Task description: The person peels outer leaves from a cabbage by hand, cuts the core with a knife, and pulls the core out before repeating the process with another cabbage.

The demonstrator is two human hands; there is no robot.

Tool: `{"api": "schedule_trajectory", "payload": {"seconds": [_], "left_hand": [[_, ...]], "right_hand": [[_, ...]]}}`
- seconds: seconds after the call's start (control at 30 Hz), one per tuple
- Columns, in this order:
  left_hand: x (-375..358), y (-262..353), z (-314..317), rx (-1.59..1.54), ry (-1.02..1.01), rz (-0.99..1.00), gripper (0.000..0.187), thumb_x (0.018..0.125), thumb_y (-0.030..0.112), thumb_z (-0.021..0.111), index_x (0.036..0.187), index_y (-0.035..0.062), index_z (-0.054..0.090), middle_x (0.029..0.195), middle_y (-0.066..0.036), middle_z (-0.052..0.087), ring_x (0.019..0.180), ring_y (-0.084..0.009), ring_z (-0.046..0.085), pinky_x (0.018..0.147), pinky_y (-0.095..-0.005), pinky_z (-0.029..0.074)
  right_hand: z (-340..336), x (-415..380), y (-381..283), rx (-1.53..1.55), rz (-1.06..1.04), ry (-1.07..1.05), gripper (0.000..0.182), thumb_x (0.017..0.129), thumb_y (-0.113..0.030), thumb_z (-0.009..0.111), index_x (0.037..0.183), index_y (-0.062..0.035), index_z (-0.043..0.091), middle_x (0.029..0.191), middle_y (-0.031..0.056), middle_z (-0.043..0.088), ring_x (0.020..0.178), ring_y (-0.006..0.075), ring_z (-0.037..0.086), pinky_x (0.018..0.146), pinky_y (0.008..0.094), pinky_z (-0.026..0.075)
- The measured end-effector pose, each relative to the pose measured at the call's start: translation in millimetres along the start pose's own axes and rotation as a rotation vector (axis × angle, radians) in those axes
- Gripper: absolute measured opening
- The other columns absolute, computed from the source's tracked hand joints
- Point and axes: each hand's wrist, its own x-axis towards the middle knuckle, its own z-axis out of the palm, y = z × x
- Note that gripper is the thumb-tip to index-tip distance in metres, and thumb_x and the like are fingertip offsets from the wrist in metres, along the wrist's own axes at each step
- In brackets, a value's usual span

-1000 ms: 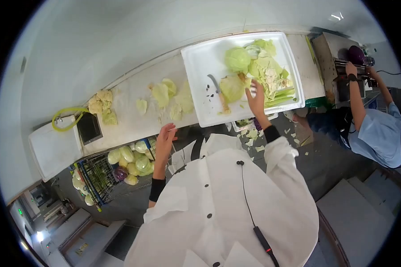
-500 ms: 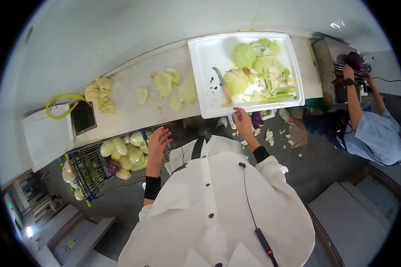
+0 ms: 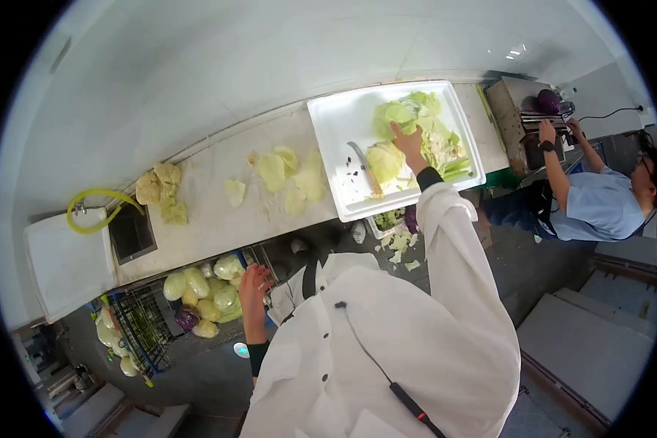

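Observation:
My right hand point(image 3: 410, 142) reaches over the white tray point(image 3: 330, 175), open, its fingertips right at the upper green cabbage point(image 3: 390, 115). Below that hand lies a second, trimmed cabbage point(image 3: 384, 162). A knife point(image 3: 359, 153) with a curved blade and a light handle rests to its left among small dark scraps. Loose leaves and green stalks point(image 3: 456, 169) fill the right side of the tray. Away from the tray, my left hand point(image 3: 255, 292) hangs in front of the counter's edge, fingers apart and holding nothing, close to the cart of vegetables point(image 3: 153, 328).
Cabbage leaves point(image 3: 276, 169) and cauliflower point(image 3: 158, 184) lie on the counter point(image 3: 204, 226). A yellow hose point(image 3: 87, 193) loops by the sink at left. Leaf scraps point(image 3: 398, 244) litter the floor beneath the tray. At right, a person point(image 3: 598, 201) works at a metal box.
My right hand has moved from the tray's front edge up and inward to the upper cabbage. My left hand has lowered slightly. The view has shifted.

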Motion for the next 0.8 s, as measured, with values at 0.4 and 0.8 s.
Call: {"api": "schedule_trajectory", "payload": {"seconds": [0.4, 0.8], "left_hand": [[-33.4, 2.7, 9.5, 0.088, -0.008, 0.011, 0.04, 0.098, 0.029, 0.052, 0.127, 0.0021, 0.049, 0.118, -0.013, 0.06, 0.109, -0.0222, 0.059, 0.087, -0.0366, 0.05], [43.0, 83.2, 172.2, 0.299, -0.383, 0.197, 0.05, 0.101, 0.029, 0.04, 0.144, 0.0064, 0.028, 0.136, -0.017, 0.045, 0.121, -0.03, 0.051, 0.091, -0.0439, 0.051]], "right_hand": [[33.6, 4.3, -53.6, 0.041, 0.051, 0.033, 0.125, 0.058, -0.057, 0.084, 0.141, 0.0076, 0.017, 0.136, 0.0331, 0.038, 0.122, 0.0402, 0.047, 0.098, 0.0424, 0.043], [-70.0, -44.0, -116.7, 0.199, -0.156, -0.667, 0.097, 0.066, -0.044, 0.085, 0.139, -0.0012, 0.038, 0.122, 0.0171, 0.056, 0.109, 0.0238, 0.057, 0.09, 0.0337, 0.049]]}}
